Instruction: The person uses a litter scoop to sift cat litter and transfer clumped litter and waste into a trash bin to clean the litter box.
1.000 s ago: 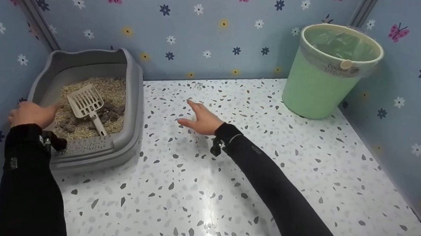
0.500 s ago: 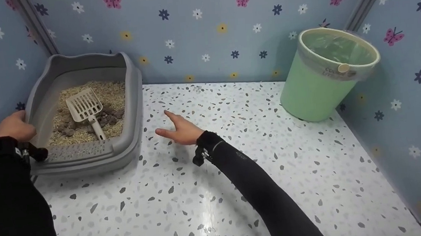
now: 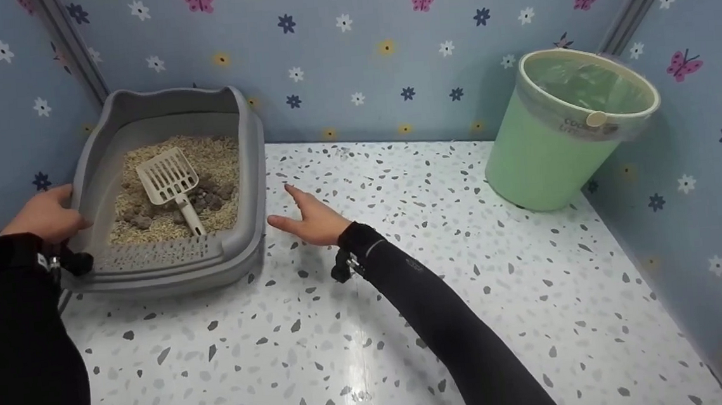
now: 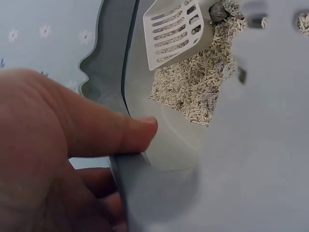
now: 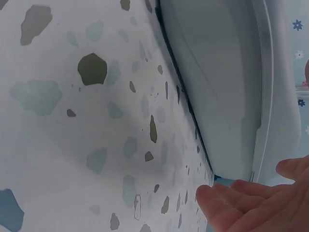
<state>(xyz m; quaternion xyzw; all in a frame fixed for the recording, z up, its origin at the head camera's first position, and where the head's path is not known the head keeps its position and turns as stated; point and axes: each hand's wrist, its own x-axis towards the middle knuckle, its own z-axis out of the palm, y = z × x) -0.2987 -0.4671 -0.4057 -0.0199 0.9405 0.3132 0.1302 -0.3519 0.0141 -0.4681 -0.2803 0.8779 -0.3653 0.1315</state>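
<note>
A grey litter box stands at the left of the speckled surface, holding pale pellet litter with darker clumps. On the litter lies a beige slotted litter scoop, its handle toward the front. My left hand grips the box's left rim; the left wrist view shows the thumb inside the wall and the fingers outside. Just right of the box, my right hand is held with thumb and fingers spread, apart from the box wall and holding nothing.
A light green bin with a clear liner and cream rim stands at the back right. Flower-patterned wall panels enclose the back and both sides. Small specks of litter may lie on the white speckled surface.
My left hand has gone from over the litter to the left rim and taken hold of it. The litter box has shifted slightly right. My right hand has moved left toward it.
</note>
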